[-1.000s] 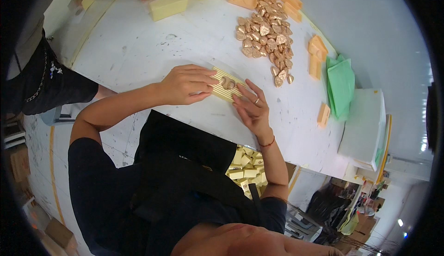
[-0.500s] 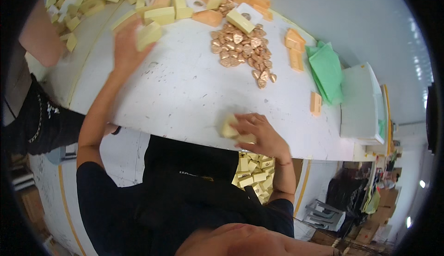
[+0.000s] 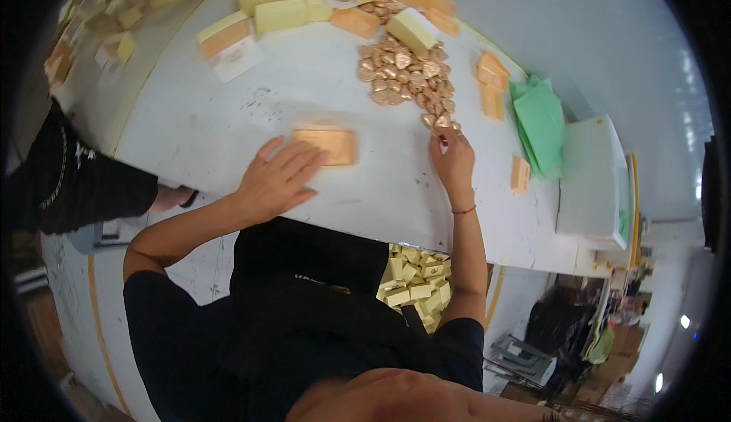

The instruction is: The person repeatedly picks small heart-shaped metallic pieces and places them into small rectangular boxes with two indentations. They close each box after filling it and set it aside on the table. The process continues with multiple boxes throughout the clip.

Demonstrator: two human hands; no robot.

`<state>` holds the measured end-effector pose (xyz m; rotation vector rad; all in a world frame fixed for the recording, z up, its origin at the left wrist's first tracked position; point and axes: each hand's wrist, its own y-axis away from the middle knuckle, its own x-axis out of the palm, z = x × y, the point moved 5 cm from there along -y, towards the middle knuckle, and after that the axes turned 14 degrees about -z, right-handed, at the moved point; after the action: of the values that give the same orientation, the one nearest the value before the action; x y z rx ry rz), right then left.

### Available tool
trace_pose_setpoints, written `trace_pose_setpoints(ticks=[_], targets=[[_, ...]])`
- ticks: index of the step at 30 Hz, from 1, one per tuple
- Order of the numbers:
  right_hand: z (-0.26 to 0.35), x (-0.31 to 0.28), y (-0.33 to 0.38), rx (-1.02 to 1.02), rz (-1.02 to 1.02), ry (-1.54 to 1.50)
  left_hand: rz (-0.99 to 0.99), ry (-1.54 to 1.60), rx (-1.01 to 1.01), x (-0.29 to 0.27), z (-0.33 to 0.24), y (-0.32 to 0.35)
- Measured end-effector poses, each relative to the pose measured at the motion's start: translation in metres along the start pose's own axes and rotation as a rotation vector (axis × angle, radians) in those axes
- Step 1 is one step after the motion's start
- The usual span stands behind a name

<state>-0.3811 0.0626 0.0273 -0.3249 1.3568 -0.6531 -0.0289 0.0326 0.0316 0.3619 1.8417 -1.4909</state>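
The left hand (image 3: 276,182) lies flat and open on the white table (image 3: 198,129), fingers spread, its fingertips touching the near edge of a flat orange tray (image 3: 329,146) that sits just beyond them. The tray looks empty, though blur makes that hard to tell. To the right of it, the right hand (image 3: 454,161) reaches forward with fingers pinched at the near tip of a heap of gold-wrapped pieces (image 3: 407,75); whether it already grips one I cannot tell, as the fingertips merge with the nearest wrappers. The step in hand seems to be steadying the tray while fetching a piece to load into it. The next move calls for a clean pinch on a single wrapper without dragging its neighbours, then a short carry leftward to the tray, with the left hand holding it down so it does not slide. Beyond the heap, past both hands, pale yellow boxes (image 3: 280,15) and orange lids (image 3: 355,21) are scattered along the far edge of the table. Further right of the right hand lie a green sheet stack (image 3: 542,121) and one small orange piece (image 3: 520,174).
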Motion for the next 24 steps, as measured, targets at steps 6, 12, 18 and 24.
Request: trace_pose_setpoints(ticks=[6,12,18,24], targets=[[0.071,-0.035,0.020,0.281,-0.009,-0.837,-0.199,0.430,-0.425,-0.018,0.036,0.006],[0.215,-0.014,0.039,0.284,-0.157,-0.940,0.155,0.727,-0.755,0.027,0.048,-0.005],[0.204,0.001,0.047,-0.039,-0.210,-0.368,0.064,0.408,-0.583,0.024,0.033,-0.003],[0.202,0.000,0.050,-0.043,-0.186,-0.313,-0.018,0.430,-0.493,0.025,0.028,-0.003]])
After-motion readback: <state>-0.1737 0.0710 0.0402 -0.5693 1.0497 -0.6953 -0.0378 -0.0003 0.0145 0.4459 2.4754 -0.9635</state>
